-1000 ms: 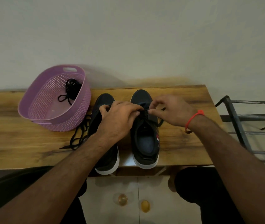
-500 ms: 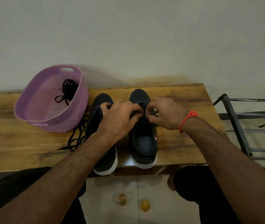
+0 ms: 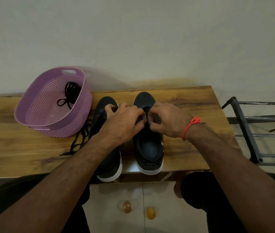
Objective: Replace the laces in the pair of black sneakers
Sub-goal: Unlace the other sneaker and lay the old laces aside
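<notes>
Pinching the lace at the right sneaker [image 3: 148,145] on the table [image 3: 192,105], both the left hand [image 3: 125,122] and right hand [image 3: 168,121] risk losing an unseen eyelet.

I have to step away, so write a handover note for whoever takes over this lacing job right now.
Left hand: fingers curled at the lace area of the right sneaker, pinching there.
Right hand: pinching at the same spot from the other side. The lace itself is hidden by the fingers.
Left sneaker: beside it on the table, under the left wrist.
Loose black lace lies on the table by the left sneaker; another bundle of lace sits in the purple basket.
Done: unclear how far the lacing has gone.
Left: finish the right sneaker, then check the left.
</notes>
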A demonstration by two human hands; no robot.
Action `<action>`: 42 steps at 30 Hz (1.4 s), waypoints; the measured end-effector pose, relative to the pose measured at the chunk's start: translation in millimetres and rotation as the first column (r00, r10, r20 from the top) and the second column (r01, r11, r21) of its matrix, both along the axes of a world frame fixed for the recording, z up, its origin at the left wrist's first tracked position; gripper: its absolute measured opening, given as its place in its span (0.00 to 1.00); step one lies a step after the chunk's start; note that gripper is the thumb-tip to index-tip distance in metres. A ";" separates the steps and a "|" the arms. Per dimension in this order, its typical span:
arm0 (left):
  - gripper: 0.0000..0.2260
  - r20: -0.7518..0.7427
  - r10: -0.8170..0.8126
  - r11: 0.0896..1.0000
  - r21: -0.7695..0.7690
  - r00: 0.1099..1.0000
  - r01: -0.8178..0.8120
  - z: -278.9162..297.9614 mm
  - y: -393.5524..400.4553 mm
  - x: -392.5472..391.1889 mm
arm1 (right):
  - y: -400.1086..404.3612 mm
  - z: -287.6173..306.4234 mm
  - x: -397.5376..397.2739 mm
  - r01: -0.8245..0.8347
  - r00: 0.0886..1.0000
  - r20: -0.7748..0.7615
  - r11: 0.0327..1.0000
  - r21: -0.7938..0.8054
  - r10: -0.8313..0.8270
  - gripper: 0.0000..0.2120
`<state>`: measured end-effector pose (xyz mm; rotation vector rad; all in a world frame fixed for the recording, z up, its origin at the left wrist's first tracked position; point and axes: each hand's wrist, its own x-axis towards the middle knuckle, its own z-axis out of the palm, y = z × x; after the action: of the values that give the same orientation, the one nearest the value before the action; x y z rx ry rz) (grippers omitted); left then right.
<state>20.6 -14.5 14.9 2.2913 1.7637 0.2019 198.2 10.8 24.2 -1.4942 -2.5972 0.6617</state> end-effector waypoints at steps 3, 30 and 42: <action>0.06 0.044 0.032 0.999 -0.031 0.999 -0.030 -4.3 -2.0 4.3 | -3.0 0.4 -1.8 -0.004 1.000 0.012 0.999 0.036 0.004 0.05; 0.03 0.287 0.177 0.984 -0.018 0.941 -0.179 -6.3 6.5 -15.0 | 8.6 6.2 12.2 0.049 0.985 -0.160 0.996 -0.074 -0.061 0.08; 0.08 0.294 0.239 0.970 -0.103 0.925 -0.218 -8.7 5.4 -5.6 | 7.8 5.8 12.7 0.054 0.978 -0.198 0.995 -0.087 -0.070 0.07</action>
<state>15.0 -9.2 6.2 1.8814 1.8359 0.5012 211.0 18.6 30.1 -1.4398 -2.3905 0.8724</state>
